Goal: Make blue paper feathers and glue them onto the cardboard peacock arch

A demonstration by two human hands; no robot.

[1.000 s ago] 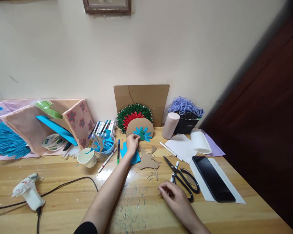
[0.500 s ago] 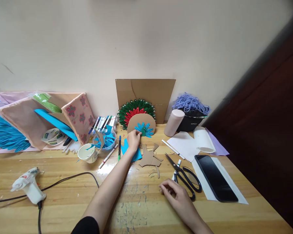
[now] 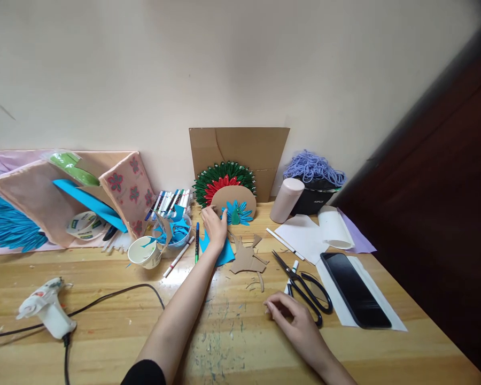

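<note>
Surface: light wood-grain table (image 3: 116, 342), flecked blue-green nr. centre, agst. plain pale wall (image 3: 224, 69); dark brown panel (image 3: 436, 214) far R. Rounded brown cardboard pc. w/ blue petals & green centre (image 3: 236, 215) stands at rear, in front of green-and-red petal fan (image 3: 224, 184). L hand (image 3: 215, 227) at its L edge, thumb apart from fingers; contact can't be confirmed. R hand (image 3: 294, 315) loosely curled beside black-handled metal scissors (image 3: 295, 278); can't tell if fingertips meet. Count: scissors, 1 pr.; flat black phone (image 3: 356, 291), 1; white plastic glue gun (image 3: 48, 310), 1; white paper cup (image 3: 144, 254), 1.
</note>
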